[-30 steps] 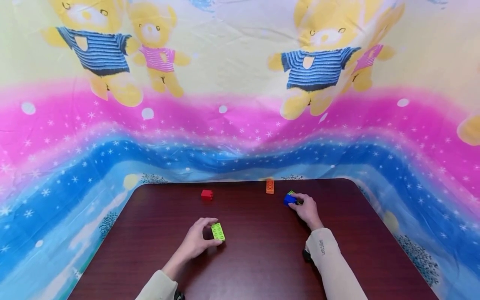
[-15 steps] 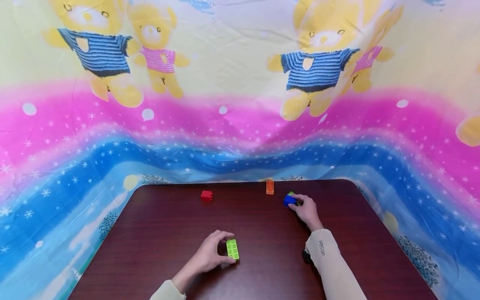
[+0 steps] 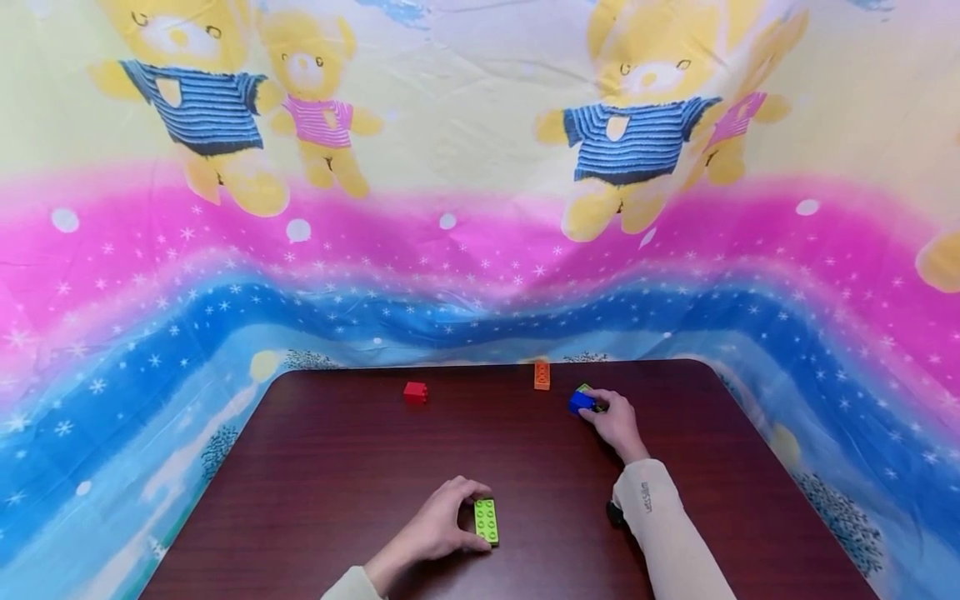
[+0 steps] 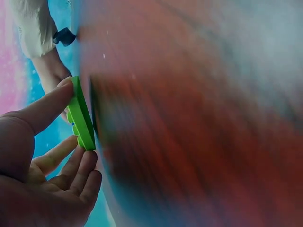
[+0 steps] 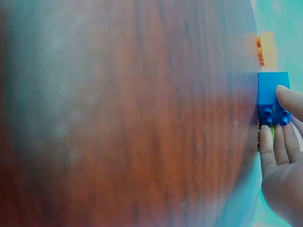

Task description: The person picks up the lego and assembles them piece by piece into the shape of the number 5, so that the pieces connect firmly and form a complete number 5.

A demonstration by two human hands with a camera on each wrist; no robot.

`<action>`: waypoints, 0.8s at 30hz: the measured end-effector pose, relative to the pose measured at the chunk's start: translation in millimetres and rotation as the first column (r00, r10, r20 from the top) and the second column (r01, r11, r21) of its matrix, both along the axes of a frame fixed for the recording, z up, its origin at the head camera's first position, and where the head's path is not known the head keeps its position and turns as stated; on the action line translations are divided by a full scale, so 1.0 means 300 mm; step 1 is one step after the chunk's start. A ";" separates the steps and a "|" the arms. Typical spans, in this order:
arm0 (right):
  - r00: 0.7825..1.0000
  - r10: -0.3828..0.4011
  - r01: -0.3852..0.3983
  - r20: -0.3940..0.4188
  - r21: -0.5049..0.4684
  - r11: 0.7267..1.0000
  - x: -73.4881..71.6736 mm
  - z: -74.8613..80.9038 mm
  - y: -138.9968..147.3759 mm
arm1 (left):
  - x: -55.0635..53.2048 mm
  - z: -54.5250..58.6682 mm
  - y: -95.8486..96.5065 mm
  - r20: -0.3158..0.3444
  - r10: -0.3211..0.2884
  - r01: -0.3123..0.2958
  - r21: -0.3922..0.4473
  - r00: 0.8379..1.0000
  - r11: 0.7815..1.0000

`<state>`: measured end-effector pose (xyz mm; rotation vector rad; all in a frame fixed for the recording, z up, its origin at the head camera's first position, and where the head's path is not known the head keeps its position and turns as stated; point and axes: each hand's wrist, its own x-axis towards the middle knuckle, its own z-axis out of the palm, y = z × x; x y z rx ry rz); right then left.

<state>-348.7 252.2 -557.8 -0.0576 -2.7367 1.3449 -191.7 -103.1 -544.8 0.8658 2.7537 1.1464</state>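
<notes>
My left hand (image 3: 441, 523) pinches a lime-green toy building brick (image 3: 486, 522) by its two ends, thumb at the near end and fingers at the far one. Its studs face up, and in the left wrist view the green brick (image 4: 82, 116) shows edge-on, close over the tabletop. At the back right, my right hand (image 3: 617, 421) grips a blue toy brick (image 3: 581, 402), thumb on one side and fingers by its studded end. The blue brick (image 5: 273, 87) has its studs pointing sideways. A bit of another green brick (image 3: 583, 388) peeks out behind it, mostly hidden.
An orange brick (image 3: 542, 376) lies at the table's back edge, left of my right hand. Farther left rests a red brick (image 3: 416, 392) on its side. The dark wooden table (image 3: 337, 450) meets a printed cloth (image 3: 480, 250) along its back and sides.
My left hand has slid right and toward the front with the green brick, which has turned slightly. The right hand has stayed in place on the blue brick.
</notes>
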 end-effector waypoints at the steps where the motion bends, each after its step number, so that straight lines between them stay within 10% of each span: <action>1: 1.000 -0.001 0.001 0.003 -0.003 1.000 0.000 -0.001 0.000 | 0.002 -0.002 0.003 -0.003 0.001 -0.001 -0.008 1.000 1.000; 15: 1.000 -0.005 0.005 0.006 0.000 1.000 0.003 0.003 -0.006 | 0.010 -0.004 0.013 -0.030 -0.013 0.011 -0.072 0.999 0.997; 24: 1.000 0.001 -0.001 0.014 -0.005 1.000 0.001 0.002 -0.003 | -0.026 0.023 -0.024 0.135 -0.142 0.143 0.001 0.981 0.990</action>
